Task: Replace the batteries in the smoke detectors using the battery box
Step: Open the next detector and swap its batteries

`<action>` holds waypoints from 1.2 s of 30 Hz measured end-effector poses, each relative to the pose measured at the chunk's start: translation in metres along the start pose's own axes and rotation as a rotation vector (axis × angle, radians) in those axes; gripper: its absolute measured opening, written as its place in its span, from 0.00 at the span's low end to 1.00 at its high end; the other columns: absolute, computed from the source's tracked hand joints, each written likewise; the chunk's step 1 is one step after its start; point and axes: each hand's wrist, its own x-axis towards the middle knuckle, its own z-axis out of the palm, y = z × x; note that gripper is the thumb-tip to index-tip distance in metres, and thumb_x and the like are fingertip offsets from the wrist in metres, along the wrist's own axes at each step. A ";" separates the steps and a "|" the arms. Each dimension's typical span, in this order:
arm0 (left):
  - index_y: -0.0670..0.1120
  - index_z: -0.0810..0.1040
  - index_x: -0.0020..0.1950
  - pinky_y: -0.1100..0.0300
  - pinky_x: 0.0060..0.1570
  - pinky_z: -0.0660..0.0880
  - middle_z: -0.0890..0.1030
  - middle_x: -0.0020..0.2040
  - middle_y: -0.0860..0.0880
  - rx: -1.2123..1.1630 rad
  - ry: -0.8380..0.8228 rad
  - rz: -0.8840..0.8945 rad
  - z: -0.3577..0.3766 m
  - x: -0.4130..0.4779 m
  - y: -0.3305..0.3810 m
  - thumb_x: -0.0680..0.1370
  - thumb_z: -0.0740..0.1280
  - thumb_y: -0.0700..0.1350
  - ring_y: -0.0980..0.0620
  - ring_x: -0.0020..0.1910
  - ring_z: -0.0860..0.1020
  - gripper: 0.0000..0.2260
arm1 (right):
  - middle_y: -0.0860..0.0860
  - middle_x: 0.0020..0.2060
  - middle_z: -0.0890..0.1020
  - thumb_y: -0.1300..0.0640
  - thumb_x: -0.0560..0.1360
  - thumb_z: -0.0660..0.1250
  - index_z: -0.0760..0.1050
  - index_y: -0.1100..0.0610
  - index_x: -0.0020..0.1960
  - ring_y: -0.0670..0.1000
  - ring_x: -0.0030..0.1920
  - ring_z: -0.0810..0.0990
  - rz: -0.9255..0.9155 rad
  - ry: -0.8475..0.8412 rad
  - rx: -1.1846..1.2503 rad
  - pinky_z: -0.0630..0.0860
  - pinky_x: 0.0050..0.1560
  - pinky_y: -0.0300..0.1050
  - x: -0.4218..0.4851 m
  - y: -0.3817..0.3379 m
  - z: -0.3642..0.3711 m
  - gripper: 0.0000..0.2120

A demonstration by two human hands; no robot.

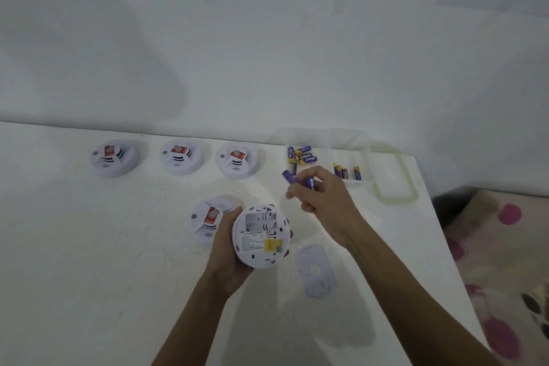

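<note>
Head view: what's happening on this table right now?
A person is mid battery swap. The left grip holds an upturned smoke detector, its battery bay open and seemingly empty. The right grip holds purple batteries just in front of the clear battery box. The cover plate lies on the table; four other detectors wait nearby.

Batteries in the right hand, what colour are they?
Purple batteries, seen in the head view, pinched in the right hand.

The print on the back of the held smoke detector was too small to read. The left hand hid part of a second detector, and the right hand partly covered the batteries it pinched. Both forearms ran off the bottom edge.
</note>
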 end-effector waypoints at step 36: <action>0.54 0.86 0.39 0.52 0.44 0.81 0.85 0.41 0.46 0.136 0.064 0.073 0.030 -0.021 0.009 0.80 0.47 0.55 0.48 0.39 0.84 0.28 | 0.53 0.49 0.75 0.48 0.76 0.58 0.77 0.50 0.56 0.42 0.36 0.65 -0.766 -0.264 -1.298 0.57 0.36 0.23 -0.028 0.018 0.028 0.14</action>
